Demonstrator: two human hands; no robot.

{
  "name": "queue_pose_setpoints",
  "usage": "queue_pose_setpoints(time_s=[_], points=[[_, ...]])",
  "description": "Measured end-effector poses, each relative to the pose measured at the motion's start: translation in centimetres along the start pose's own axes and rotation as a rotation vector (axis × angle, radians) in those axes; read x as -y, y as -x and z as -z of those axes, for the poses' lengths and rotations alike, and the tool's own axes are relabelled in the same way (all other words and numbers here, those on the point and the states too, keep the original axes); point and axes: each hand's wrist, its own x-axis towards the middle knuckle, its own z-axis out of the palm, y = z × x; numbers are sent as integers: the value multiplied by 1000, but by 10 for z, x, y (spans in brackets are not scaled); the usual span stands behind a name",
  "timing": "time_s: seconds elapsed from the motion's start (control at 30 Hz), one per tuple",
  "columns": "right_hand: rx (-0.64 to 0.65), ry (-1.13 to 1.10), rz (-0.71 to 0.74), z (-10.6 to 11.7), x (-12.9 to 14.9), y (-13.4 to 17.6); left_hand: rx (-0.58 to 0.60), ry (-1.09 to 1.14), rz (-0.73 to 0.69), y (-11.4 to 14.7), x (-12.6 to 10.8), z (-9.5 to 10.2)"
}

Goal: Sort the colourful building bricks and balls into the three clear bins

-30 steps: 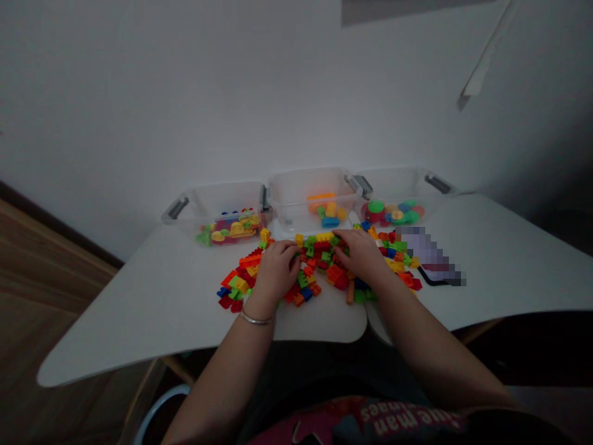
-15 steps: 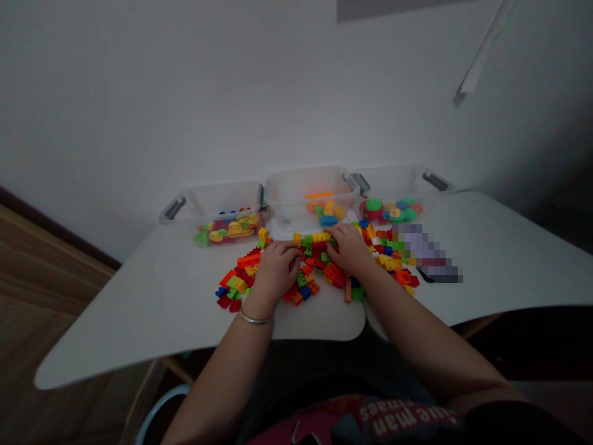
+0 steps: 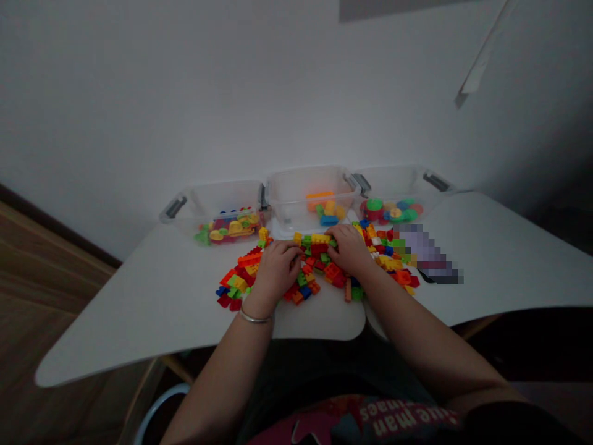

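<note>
Two bare hands were among one loose spread of small blocks (image 3: 333,272), too many and too overlapped to count, in red, orange, yellow, green and blue, lying on the near middle of the white bench (image 3: 139,303). The left hand (image 3: 278,266) was half curled, palm down over the blocks; whether it gripped one could not be told. The right hand (image 3: 348,249) was also partly curled, its fingertips beside a yellow block (image 3: 321,238), with any hold hidden. One bracelet (image 3: 254,319) circled the left wrist. Three clear tubs stood in a row behind the spread, close to the wall (image 3: 231,93): the left tub (image 3: 222,193), the middle tub (image 3: 294,187) and the right tub (image 3: 393,179), each with coloured pieces low inside. One flat, dark-edged thing (image 3: 428,254), mostly masked, lay just right of the blocks. The bench top stretched widely to either side, giving sideways room; only a narrow strip separated the blocks from the near edge, where two rounded corners met in a notch. Little space showed between blocks and tubs.
</note>
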Motion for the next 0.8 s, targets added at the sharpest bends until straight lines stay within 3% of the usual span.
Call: queue_pose_setpoints(time_s=[0.4, 0.6, 0.8], points=[[-63, -47, 43, 9, 2, -1, -7, 13, 14, -1, -1, 1], [-76, -102, 259, 23, 19, 6, -98, 64, 82, -1, 0, 3], [-48, -123, 488, 23, 31, 11, -86, 95, -46, 0, 1, 5]])
